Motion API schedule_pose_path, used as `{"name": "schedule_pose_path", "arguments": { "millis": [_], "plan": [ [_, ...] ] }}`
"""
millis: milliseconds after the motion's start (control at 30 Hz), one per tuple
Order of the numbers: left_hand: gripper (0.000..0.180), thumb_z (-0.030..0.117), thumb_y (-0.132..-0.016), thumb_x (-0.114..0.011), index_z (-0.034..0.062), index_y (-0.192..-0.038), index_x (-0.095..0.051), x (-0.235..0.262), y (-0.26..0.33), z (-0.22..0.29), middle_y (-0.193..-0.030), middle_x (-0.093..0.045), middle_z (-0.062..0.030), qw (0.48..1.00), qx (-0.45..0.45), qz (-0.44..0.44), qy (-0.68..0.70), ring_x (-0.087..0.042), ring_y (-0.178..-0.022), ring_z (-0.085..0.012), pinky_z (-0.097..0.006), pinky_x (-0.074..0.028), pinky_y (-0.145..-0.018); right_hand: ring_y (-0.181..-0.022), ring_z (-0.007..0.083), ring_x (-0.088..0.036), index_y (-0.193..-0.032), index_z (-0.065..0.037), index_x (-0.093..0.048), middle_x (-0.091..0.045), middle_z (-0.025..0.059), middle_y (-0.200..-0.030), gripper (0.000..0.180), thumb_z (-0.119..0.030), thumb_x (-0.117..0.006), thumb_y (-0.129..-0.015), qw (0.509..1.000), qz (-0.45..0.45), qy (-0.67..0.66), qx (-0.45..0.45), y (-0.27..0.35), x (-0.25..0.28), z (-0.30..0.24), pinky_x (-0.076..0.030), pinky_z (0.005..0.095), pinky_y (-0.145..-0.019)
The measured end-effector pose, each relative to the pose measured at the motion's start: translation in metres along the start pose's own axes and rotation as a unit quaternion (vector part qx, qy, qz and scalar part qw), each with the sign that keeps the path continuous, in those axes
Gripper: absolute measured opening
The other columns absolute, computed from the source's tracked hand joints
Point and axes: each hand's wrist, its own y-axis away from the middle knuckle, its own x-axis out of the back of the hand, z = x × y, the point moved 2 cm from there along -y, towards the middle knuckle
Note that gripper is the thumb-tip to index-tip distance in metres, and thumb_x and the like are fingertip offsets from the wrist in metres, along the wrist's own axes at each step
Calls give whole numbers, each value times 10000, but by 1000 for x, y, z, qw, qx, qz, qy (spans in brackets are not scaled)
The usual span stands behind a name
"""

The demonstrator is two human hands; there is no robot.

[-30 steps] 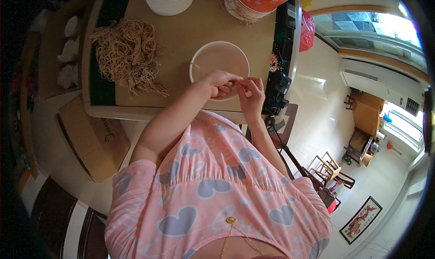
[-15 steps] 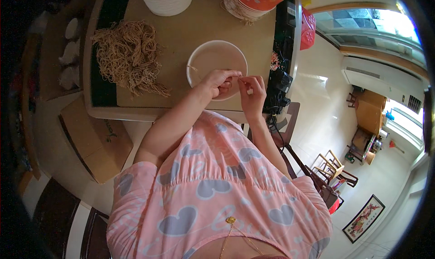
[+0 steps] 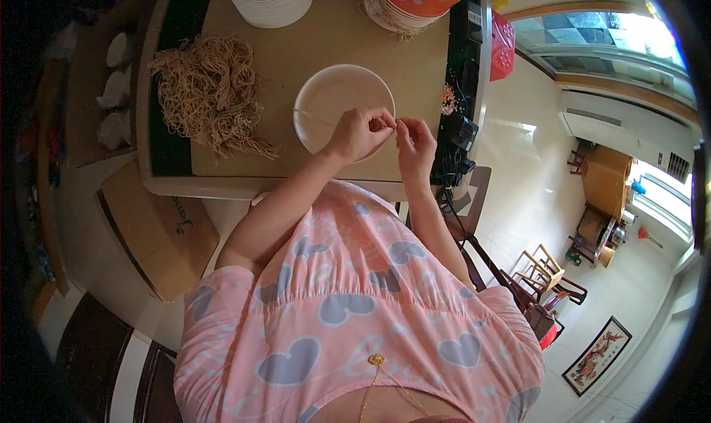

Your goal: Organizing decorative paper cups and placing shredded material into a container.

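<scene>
A round white paper bucket stands at the table's front edge below my hands. A thin beige string is fixed at its left rim, crosses the opening and passes out of sight under my left hand. That hand is closed, thumb and forefinger pinching the string near the bucket's right rim. My right hand is closed beside it just outside the rim, its fingertips pinched, apparently on the string's end. The bit between the fingertips is too small to see clearly. A tangled heap of beige strings lies to the left.
Two stacks of orange-and-white paper buckets, one at far left and one at far right, stand on the table; strings hang around the right one. Black devices and cables line the right edge. A cardboard box sits at lower left.
The bucket has shifted slightly left. My left hand has turned, its extended fingers now curled into a pinch; the right hand stays near the rim, its fingertips a little apart from the left's.
</scene>
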Motion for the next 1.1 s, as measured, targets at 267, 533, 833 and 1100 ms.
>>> {"name": "schedule_pose_path", "arguments": {
  "millis": [267,533,833,1100],
  "plan": [
    [95,121,-792,-654,41,-842,-649,5,6,9,-686,-633,-68,998,-37,14,-50,-576,-622,-71,-247,-465,-585,-727,58,-525,-908,5,-617,-621,16,-798,111,-102,-604,-880,997,-13,-81,-15,3,-3,-1,-426,200,-637],
    [99,113,-809,-637,16,-827,-646,2,5,-9,-706,-636,-4,996,9,15,84,-556,-666,-43,-234,-466,-599,-687,76,-523,-952,5,-641,-617,16,-801,136,-102,-609,-876,994,-83,-46,-62,-5,-1,-9,-431,211,-624],
    [106,116,-788,-650,20,-832,-643,3,5,-8,-696,-630,-3,997,27,42,66,-557,-653,-51,-236,-470,-598,-680,141,-565,-903,-18,-664,-590,68,-778,95,-54,-633,-821,990,-86,87,65,-3,-1,-28,-449,249,-615],
    [114,110,-741,-677,30,-780,-605,3,10,8,-668,-631,-84,994,23,80,-70,-618,-621,-142,-292,-493,-596,-659,225,-574,-821,-26,-646,-570,111,-743,51,-57,-658,-782,979,-58,173,95,-1,-1,-33,-462,296,-614]
  ]
}}
